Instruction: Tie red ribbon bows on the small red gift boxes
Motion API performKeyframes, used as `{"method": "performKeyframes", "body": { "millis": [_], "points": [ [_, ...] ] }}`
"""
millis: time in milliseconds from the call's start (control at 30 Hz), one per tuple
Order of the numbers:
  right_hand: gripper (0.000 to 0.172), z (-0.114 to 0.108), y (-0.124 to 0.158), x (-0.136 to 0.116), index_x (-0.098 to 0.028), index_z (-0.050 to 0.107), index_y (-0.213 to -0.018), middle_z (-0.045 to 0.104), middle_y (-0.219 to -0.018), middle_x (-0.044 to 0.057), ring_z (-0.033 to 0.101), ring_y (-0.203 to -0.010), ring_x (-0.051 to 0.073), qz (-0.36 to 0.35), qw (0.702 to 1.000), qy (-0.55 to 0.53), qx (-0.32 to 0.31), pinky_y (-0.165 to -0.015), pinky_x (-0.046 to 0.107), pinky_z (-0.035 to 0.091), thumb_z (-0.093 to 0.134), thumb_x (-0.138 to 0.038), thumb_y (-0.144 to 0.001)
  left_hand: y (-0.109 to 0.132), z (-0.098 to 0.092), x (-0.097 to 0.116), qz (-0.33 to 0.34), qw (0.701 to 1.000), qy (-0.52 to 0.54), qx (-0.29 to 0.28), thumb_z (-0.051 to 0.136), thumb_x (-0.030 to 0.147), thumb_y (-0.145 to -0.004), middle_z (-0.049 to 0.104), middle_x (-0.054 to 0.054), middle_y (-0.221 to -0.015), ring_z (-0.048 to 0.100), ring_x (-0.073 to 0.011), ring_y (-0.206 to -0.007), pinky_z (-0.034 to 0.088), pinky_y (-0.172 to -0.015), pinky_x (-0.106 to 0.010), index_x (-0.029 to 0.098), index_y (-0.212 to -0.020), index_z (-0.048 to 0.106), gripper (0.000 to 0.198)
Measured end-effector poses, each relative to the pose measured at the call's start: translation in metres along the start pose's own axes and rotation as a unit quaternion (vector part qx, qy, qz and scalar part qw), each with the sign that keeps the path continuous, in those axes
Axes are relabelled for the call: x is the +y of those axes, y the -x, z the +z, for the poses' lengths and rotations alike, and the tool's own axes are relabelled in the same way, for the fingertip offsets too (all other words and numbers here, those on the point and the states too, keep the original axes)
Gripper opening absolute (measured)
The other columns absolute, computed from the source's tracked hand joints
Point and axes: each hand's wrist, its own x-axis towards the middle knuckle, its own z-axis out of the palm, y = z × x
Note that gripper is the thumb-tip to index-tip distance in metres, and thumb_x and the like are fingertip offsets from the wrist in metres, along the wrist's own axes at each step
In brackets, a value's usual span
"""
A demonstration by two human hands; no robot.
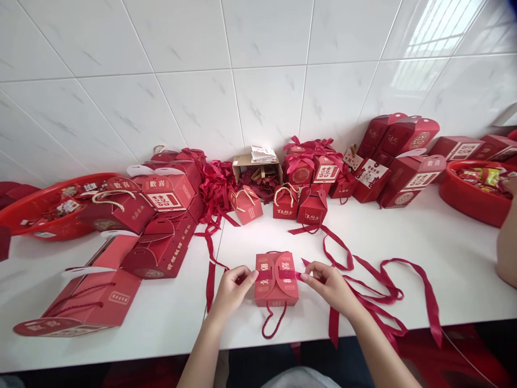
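Observation:
A red gift box (276, 293) with rounded interlocking flaps lies on the white table in front of me, its dark red cord handle looping toward me. Across its top runs a dark red ribbon (287, 275), threaded through the slots in the flaps. At the box's left edge, my left hand (237, 288) pinches one side of the ribbon between thumb and finger. My right hand (325, 282) grips the other side just past the right edge. More loose ribbon (375, 293) trails over the table to the right.
Red boxes (165, 245) are stacked at the left, beside a red basin (24, 215) of sweets. Along the tiled wall stand a ribbon pile (218, 180), a carton (241, 161) and ribbon-tied boxes (301, 167). Another red basin (470, 196) is at the right, near a person's arm (507, 248).

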Motion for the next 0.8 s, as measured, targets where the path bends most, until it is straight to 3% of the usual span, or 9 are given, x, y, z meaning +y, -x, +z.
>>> {"method": "performKeyframes", "body": {
  "millis": [167, 467, 533, 600, 667, 700, 733, 800],
  "points": [
    [0.044, -0.009, -0.001, 0.003, -0.019, 0.046, -0.061, 0.036, -0.057, -0.005, 0.032, -0.053, 0.010, 0.009, 1.000, -0.016, -0.015, -0.049, 0.023, 0.028, 0.056, -0.057, -0.080, 0.005, 0.004, -0.010, -0.033, 0.999, 0.015, 0.006, 0.053, 0.053, -0.082, 0.036, 0.004, -0.056, 0.035, -0.0108, -0.056, 0.031, -0.054, -0.023, 0.019, -0.055, 0.036, 0.047],
    [0.040, -0.020, -0.012, 0.008, -0.018, 0.058, -0.065, 0.049, -0.058, -0.001, 0.046, -0.054, 0.013, 0.007, 1.000, 0.026, -0.012, -0.050, 0.026, 0.037, 0.061, -0.056, -0.077, 0.008, -0.003, -0.011, -0.057, 0.998, -0.007, -0.005, 0.055, 0.051, -0.082, 0.053, 0.001, -0.061, 0.049, -0.0143, -0.060, 0.039, -0.057, -0.024, 0.017, -0.062, 0.053, 0.039],
    [0.036, -0.018, -0.011, 0.009, -0.019, 0.062, -0.071, 0.056, -0.067, 0.002, 0.054, -0.062, 0.017, -0.009, 0.998, 0.054, 0.010, -0.056, 0.029, 0.043, 0.059, -0.054, -0.080, 0.011, -0.005, -0.011, -0.051, 0.998, -0.020, 0.034, 0.055, 0.049, -0.082, 0.059, -0.002, -0.075, 0.056, -0.0177, -0.072, 0.044, -0.066, -0.026, 0.019, -0.074, 0.058, 0.031],
    [0.032, -0.019, -0.006, 0.008, -0.021, 0.065, -0.088, 0.062, -0.092, 0.008, 0.060, -0.084, 0.024, -0.041, 0.991, 0.102, 0.076, -0.070, 0.034, 0.048, 0.057, -0.051, -0.082, 0.020, -0.008, -0.010, -0.025, 0.990, -0.055, 0.125, 0.055, 0.047, -0.082, 0.059, -0.005, -0.092, 0.057, -0.0218, -0.090, 0.045, -0.080, -0.031, 0.020, -0.083, 0.059, 0.027],
    [0.034, -0.022, 0.002, 0.006, -0.022, 0.063, -0.103, 0.057, -0.112, 0.011, 0.057, -0.101, 0.027, -0.060, 0.976, 0.142, 0.151, -0.080, 0.038, 0.048, 0.055, -0.049, -0.084, 0.033, -0.010, -0.006, -0.001, 0.973, -0.105, 0.207, 0.055, 0.046, -0.082, 0.059, -0.006, -0.094, 0.056, -0.0248, -0.097, 0.043, -0.089, -0.035, 0.021, -0.080, 0.061, 0.025],
    [0.034, -0.023, 0.008, 0.004, -0.022, 0.062, -0.104, 0.057, -0.113, 0.012, 0.056, -0.100, 0.027, -0.057, 0.974, 0.148, 0.164, -0.079, 0.038, 0.048, 0.054, -0.049, -0.085, 0.041, -0.011, -0.003, -0.003, 0.969, -0.123, 0.216, 0.054, 0.045, -0.083, 0.060, -0.006, -0.089, 0.057, -0.0255, -0.094, 0.043, -0.089, -0.036, 0.021, -0.076, 0.062, 0.026],
    [0.033, -0.025, 0.014, 0.001, -0.021, 0.063, -0.102, 0.059, -0.107, 0.011, 0.058, -0.094, 0.026, -0.049, 0.977, 0.145, 0.150, -0.076, 0.037, 0.048, 0.051, -0.049, -0.087, 0.048, -0.010, 0.000, -0.017, 0.974, -0.126, 0.190, 0.052, 0.045, -0.084, 0.061, -0.006, -0.085, 0.059, -0.0256, -0.089, 0.045, -0.087, -0.036, 0.022, -0.074, 0.064, 0.028],
    [0.034, -0.023, 0.025, -0.004, -0.021, 0.064, -0.088, 0.062, -0.084, 0.007, 0.057, -0.072, 0.020, -0.027, 0.991, 0.112, 0.061, -0.064, 0.033, 0.046, 0.045, -0.049, -0.090, 0.060, -0.007, 0.008, -0.065, 0.990, -0.092, 0.080, 0.050, 0.044, -0.086, 0.065, -0.005, -0.080, 0.062, -0.0263, -0.084, 0.048, -0.082, -0.035, 0.024, -0.076, 0.068, 0.029]
  ]
}}
